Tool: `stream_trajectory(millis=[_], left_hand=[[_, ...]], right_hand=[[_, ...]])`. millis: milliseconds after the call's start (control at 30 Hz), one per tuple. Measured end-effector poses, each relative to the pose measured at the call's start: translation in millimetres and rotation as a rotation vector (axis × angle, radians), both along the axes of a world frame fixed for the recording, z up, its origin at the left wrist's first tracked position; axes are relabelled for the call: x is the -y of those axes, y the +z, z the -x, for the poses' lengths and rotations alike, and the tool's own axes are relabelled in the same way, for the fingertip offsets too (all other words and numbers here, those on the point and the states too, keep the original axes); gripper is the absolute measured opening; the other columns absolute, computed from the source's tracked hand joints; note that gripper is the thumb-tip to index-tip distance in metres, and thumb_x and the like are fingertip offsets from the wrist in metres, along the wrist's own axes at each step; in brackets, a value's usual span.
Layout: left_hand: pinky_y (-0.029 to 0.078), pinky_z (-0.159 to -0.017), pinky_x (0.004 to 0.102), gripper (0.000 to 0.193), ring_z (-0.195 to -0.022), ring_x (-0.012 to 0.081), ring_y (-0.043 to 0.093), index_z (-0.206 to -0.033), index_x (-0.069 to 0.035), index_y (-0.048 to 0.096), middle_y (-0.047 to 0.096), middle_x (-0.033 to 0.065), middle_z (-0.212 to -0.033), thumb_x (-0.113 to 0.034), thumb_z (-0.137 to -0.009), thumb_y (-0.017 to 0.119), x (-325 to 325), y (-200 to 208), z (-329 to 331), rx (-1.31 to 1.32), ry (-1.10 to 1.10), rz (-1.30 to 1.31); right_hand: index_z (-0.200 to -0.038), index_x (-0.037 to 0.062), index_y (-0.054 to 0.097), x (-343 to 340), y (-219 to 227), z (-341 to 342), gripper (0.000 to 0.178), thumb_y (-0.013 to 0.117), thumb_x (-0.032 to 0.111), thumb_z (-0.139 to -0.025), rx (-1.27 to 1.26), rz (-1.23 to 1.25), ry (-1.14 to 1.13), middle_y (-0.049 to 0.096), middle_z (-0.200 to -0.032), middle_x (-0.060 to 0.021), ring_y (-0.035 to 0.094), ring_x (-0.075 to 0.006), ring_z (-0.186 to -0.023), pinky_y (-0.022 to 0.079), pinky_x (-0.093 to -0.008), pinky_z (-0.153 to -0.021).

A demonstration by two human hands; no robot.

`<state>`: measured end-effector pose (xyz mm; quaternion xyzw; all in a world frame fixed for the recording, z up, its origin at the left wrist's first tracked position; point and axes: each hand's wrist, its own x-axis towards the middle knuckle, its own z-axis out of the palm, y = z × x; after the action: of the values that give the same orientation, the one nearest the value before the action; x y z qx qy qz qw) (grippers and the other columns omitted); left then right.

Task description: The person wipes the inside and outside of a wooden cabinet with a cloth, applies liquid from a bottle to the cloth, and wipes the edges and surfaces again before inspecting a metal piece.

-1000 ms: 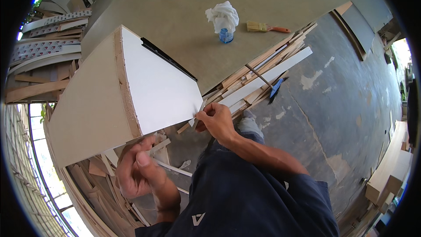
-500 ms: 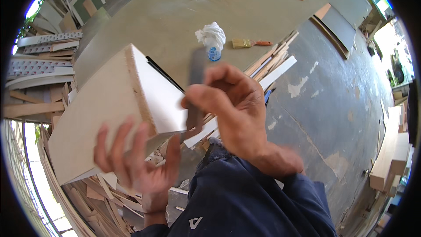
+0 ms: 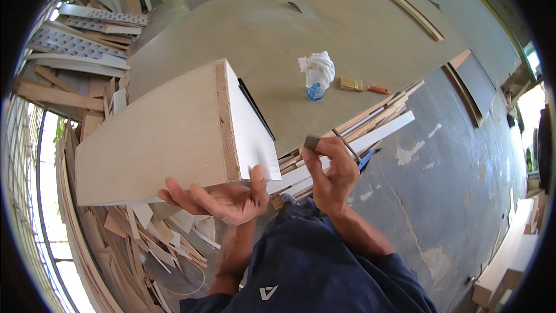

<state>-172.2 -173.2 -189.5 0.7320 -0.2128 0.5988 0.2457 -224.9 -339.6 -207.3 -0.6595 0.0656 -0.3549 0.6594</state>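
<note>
A white box-shaped wooden piece point(image 3: 156, 133) stands in front of me to the left, with a raw brown edge strip point(image 3: 226, 122) facing me. At its lower near corner is my left hand point(image 3: 231, 202), palm up, with fingers spread and thumb raised against the white side. Whether it bears any weight of the box cannot be told. My right hand point(image 3: 335, 174), just right of the box and apart from it, pinches a small dark grey strip that looks like sandpaper point(image 3: 311, 141). Most of this strip is hidden behind the fingers, and its brown edge shows past the knuckles.
Beyond the box lies a broad greenish board point(image 3: 243, 35) carrying a blue plastic cup point(image 3: 315, 91) with crumpled white cloth point(image 3: 317, 68) and a paintbrush point(image 3: 362, 86). Wood strips point(image 3: 370, 119) line its near edge. Offcuts point(image 3: 139, 232) are piled at left; grey floor point(image 3: 417, 179) stretches right.
My right hand has come down and rightward with the strip, away from the box. My left hand has moved right to the box's lower corner. The whole view has shifted.
</note>
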Motion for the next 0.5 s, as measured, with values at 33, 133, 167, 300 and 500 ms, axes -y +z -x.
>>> stream_trajectory(millis=[33, 133, 167, 300, 500], left_hand=[[0.017, -0.120, 0.0596, 0.095, -0.148, 0.0494, 0.017, -0.151, -0.001, 0.033, 0.031, 0.0306, -0.149, -0.036, -0.079, 0.085, 2, -8, 1, 0.009, 0.019, -0.001], [0.027, -0.116, 0.0591, 0.102, -0.148, 0.0477, 0.015, -0.153, -0.001, 0.029, 0.023, 0.0307, -0.155, -0.041, -0.078, 0.086, 17, -36, 7, -0.014, -0.019, 0.239], [0.029, -0.114, 0.0581, 0.099, -0.145, 0.0472, 0.020, -0.152, -0.001, 0.031, 0.026, 0.0300, -0.152, -0.040, -0.079, 0.085, 21, -48, 10, -0.032, -0.017, 0.258], [0.038, -0.105, 0.0543, 0.088, -0.132, 0.0452, 0.037, -0.146, 0.001, 0.039, 0.041, 0.0271, -0.140, -0.036, -0.082, 0.084, 18, -109, 34, -0.304, -0.048, 0.258], [0.053, -0.093, 0.0486, 0.071, -0.112, 0.0421, 0.062, -0.139, 0.004, 0.050, 0.063, 0.0227, -0.122, -0.031, -0.086, 0.082, 6, -173, 64, -0.639, -0.074, 0.194]], right_hand=[[-0.101, -0.0001, 0.073, 4, 8, -1, 0.017, 0.072, -0.007, -0.086, 0.113, 0.341, -0.086, 0.069, -0.088, -0.0128, 0.067, -0.0203, -0.080, 0.053, -0.0281, -0.073], [-0.100, 0.0025, 0.077, 15, 18, -8, 0.021, 0.076, -0.002, -0.079, 0.388, 0.585, 0.002, 0.071, -0.092, -0.0122, 0.068, -0.0234, -0.081, 0.055, -0.0315, -0.069], [-0.099, 0.0026, 0.078, 19, 25, -11, 0.023, 0.077, 0.000, -0.077, 0.539, 0.751, 0.047, 0.071, -0.093, -0.0112, 0.068, -0.0231, -0.081, 0.055, -0.0320, -0.068], [-0.093, 0.0166, 0.081, -3, 53, -32, 0.025, 0.083, 0.011, -0.069, 0.826, 0.777, -0.042, 0.073, -0.096, -0.0002, 0.065, -0.0148, -0.084, 0.048, -0.0291, -0.067], [-0.094, 0.0198, 0.082, -10, 34, -55, 0.013, 0.082, 0.015, -0.082, 0.947, 0.752, -0.016, 0.072, -0.104, 0.0078, 0.062, -0.0121, -0.089, 0.044, -0.0296, -0.072]])
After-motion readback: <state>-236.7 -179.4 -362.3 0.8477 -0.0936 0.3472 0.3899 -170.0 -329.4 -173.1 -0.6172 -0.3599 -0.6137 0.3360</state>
